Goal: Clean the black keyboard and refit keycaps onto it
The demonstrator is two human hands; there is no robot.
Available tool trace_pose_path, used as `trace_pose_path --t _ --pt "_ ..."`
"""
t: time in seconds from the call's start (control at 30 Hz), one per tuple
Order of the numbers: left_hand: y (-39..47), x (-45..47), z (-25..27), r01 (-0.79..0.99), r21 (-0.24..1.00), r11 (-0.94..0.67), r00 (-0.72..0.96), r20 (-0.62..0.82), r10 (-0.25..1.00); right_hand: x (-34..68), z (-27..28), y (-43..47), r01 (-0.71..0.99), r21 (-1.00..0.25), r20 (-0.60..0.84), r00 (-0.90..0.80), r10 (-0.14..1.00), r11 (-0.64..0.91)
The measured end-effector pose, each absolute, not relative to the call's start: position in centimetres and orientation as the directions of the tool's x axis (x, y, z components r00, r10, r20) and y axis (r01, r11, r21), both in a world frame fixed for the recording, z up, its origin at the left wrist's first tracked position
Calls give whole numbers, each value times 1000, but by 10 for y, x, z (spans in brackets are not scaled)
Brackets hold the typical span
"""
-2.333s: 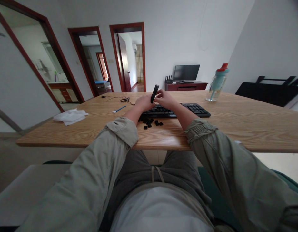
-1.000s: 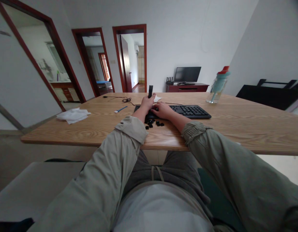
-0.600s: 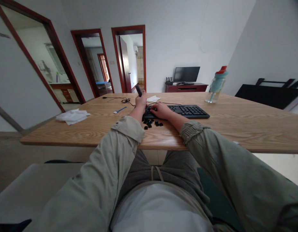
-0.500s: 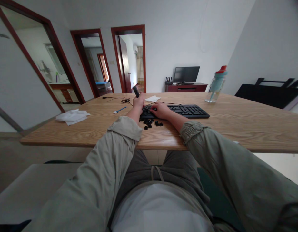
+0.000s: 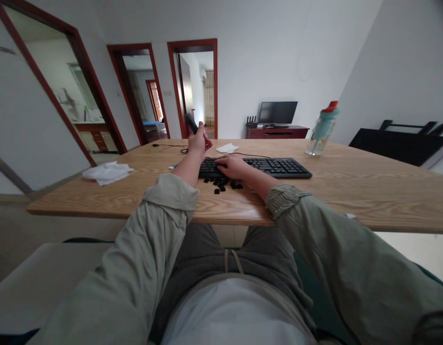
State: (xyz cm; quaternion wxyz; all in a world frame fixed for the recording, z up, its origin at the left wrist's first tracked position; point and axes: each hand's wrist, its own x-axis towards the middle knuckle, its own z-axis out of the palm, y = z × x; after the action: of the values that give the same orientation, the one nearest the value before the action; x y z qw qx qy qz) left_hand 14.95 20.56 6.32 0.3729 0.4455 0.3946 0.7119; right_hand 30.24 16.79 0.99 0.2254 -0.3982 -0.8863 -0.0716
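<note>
My left hand (image 5: 198, 143) is closed around a dark, bar-shaped tool (image 5: 191, 123) that sticks up past the thumb. The tool's lower end is hidden by the hand, so I cannot make out its kind. My right hand (image 5: 235, 166) rests palm down on a black keyboard (image 5: 282, 166), its fingers stretched over the keys left of the middle. In front of the keyboard's near edge lie several loose black keycaps (image 5: 217, 190), partly beside the right wrist.
A crumpled white tissue (image 5: 108, 172) lies at the table's left, another white tissue (image 5: 227, 148) behind the keyboard. A blue-and-white brush-like item (image 5: 173, 166) is partly hidden by the left forearm. A water bottle (image 5: 321, 132) with a red cap stands at the right back of the wooden table (image 5: 379, 182).
My left hand has lifted off the keyboard and moved up and left with the dark tool. My right hand has slid slightly left along the keys.
</note>
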Motion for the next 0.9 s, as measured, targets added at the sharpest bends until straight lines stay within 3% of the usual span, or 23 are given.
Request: trace_pose_path --t 0.13,0.33,0.47,0.7,0.9 --pt "210 125 57 33 892 -451 -320 437 840 303 8 171 728 -105 474 -562 677 678" --pt "214 74 50 491 739 -461 -269 632 727 333 21 180 641 -476 537 -330 776 602" --pt "210 53 46 662 657 -362 -225 634 740 361 33 179 540 -633 575 -153 804 555" --pt "209 60 34 799 525 -294 -67 563 824 378 29 177 577 -691 504 -46 862 435" --pt "208 66 32 864 435 -253 8 490 871 370 22 176 620 -669 469 -78 880 411"
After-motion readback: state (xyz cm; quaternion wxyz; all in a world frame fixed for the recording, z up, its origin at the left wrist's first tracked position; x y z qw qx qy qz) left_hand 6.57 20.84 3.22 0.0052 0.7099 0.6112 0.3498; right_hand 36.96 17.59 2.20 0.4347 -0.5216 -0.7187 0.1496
